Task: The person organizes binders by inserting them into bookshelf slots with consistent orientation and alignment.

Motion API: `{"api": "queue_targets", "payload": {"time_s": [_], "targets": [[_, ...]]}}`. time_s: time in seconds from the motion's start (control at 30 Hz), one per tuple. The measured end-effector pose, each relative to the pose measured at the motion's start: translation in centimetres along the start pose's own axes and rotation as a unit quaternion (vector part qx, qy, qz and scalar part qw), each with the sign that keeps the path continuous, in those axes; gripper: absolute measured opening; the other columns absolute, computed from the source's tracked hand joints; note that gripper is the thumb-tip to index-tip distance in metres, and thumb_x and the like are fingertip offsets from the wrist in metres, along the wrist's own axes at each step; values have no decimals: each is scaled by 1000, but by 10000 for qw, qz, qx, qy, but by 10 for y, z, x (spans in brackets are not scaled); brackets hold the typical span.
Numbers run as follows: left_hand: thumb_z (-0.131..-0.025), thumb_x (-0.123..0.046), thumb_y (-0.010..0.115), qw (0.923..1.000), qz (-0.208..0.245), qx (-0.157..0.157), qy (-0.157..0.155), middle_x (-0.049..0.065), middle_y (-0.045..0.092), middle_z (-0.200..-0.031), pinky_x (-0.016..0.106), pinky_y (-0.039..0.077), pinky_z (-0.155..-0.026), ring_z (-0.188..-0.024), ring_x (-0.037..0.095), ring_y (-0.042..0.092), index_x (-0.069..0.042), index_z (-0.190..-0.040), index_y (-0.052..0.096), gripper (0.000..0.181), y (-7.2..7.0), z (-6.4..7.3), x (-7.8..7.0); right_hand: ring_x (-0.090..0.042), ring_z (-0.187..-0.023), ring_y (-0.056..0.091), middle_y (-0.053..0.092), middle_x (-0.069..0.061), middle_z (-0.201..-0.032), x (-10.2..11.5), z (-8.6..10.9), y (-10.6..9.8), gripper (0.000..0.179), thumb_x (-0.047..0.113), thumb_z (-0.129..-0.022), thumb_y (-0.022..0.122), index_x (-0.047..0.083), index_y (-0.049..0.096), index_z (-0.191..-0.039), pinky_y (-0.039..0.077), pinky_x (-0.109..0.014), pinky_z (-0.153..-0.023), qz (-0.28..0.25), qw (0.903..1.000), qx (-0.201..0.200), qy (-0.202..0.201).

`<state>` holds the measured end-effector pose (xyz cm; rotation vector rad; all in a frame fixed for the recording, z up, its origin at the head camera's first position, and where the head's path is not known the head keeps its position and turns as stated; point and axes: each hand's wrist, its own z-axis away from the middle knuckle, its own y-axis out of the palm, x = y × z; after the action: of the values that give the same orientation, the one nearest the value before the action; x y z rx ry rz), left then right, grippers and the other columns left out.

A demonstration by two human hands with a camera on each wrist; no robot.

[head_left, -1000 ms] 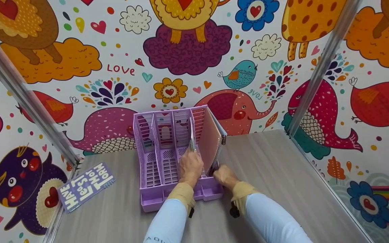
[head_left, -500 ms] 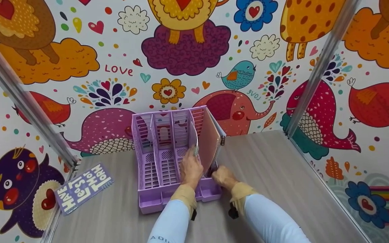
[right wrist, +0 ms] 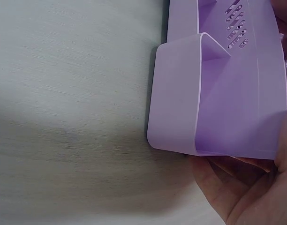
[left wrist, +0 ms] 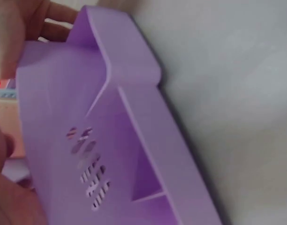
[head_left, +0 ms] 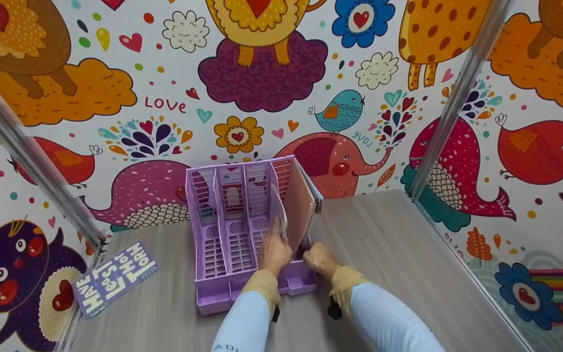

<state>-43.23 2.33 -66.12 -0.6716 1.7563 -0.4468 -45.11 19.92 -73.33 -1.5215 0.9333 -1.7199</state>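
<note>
A purple file organizer [head_left: 213, 281] with upright compartments stands against the back wall. Its rightmost compartment holds spiral notebooks, one with a peach cover [head_left: 298, 210]. My left hand [head_left: 275, 252] reaches in at the front and pinches the edge of a thin pale lilac panel [head_left: 277, 208] beside them; I cannot tell whether this is a divider or a thin book. My right hand [head_left: 321, 259] grips the organizer's front right corner. In the right wrist view, the right hand's fingers [right wrist: 218, 183] curl under the end of the organizer, next to its small front tray [right wrist: 178, 98].
A purple notebook [head_left: 115, 278] with large pale lettering lies flat on the wood-grain table [head_left: 379, 234], left of the organizer. Walls with cartoon animals and metal corner posts [head_left: 452, 107] surround the table.
The whole scene has shifted slightly left and down in the head view. The pale panel beside my left hand shows more of its face now. Both hands stay at the organizer.
</note>
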Motion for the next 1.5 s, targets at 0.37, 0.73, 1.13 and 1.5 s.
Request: {"api": "queue_targets", "payload": {"time_s": [0.37, 0.73, 1.13, 1.5], "targets": [[-88, -4, 75, 9953, -258, 653, -666, 30, 70, -142, 57, 59, -115, -131, 46, 72, -15, -176, 29, 100, 31, -24, 53, -24, -72, 62, 76, -10, -85, 13, 8, 3, 21, 24, -88, 58, 11, 71, -77, 55, -44, -65, 57, 9998, -9, -215], [-91, -8, 72, 9981, 80, 610, 28, 29, 59, -162, 58, 49, -128, -148, 49, 61, -5, -174, 34, 91, 29, -27, 60, -22, -71, 60, 71, -5, -82, 8, 7, -3, 18, 23, -88, 59, 13, 71, -79, 51, -38, -62, -171, 9998, 6, -136], [-100, -1, 68, 9952, -154, 866, 427, 36, 65, -150, 67, 50, -122, -139, 57, 65, 0, -162, 52, 64, -78, 11, -32, -22, -74, 60, 78, -10, -89, 3, 3, -6, 21, 24, -87, 56, 11, 70, -79, 57, -45, -69, -13, 9997, -72, -223], [-101, -13, 75, 9852, -724, 839, 1305, 28, 73, -138, 61, 59, -113, -127, 50, 73, -2, -154, 61, 56, -97, 17, -27, -23, -70, 56, 72, -10, -81, 3, 6, -7, 22, 23, -86, 55, 15, 62, -67, 50, -42, -63, -216, 9992, -75, -339]]}}
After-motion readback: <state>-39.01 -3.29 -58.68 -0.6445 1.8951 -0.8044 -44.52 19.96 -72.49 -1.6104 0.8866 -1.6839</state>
